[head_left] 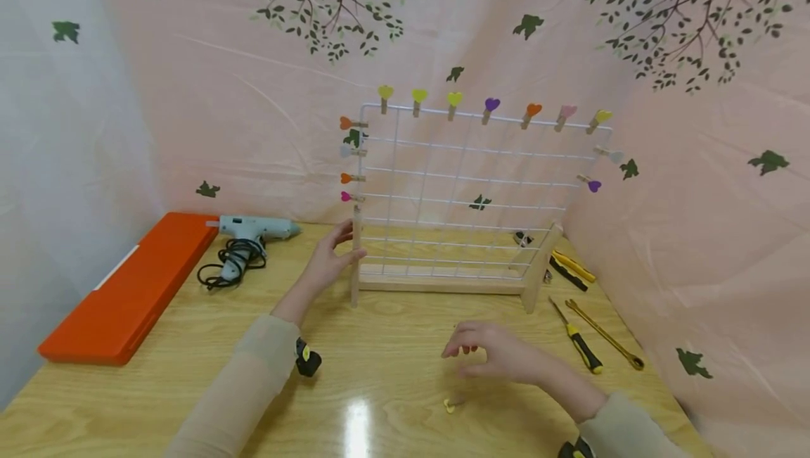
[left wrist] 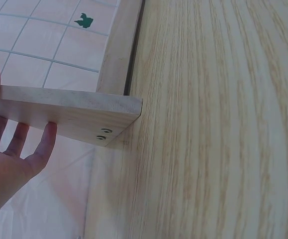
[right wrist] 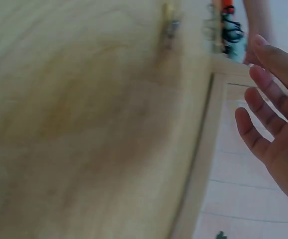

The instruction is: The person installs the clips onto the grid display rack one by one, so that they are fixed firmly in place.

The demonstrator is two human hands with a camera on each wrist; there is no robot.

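A white wire grid (head_left: 436,180) stands in a wooden stand (head_left: 443,288). Heart-topped clothespins (head_left: 454,100) in several colours are clipped along its top and both sides. My left hand (head_left: 329,254) holds the left upright (left wrist: 71,112) of the stand; in the left wrist view, fingertips touch its outer face and one digit overlaps its edge. My right hand (head_left: 496,354) hovers over the table with loosely bent fingers and nothing in it. Below it lies a loose clothespin with a yellow heart (head_left: 450,406). The right wrist view shows that hand (right wrist: 278,112) empty.
An orange case (head_left: 133,285) and a glue gun (head_left: 243,240) with a coiled black cord lie at the left. To the right are a yellow-and-black screwdriver (head_left: 579,342), a wrench (head_left: 604,333) and a yellow-handled tool (head_left: 574,266) behind the stand. Printed pink cloth hangs behind the table.
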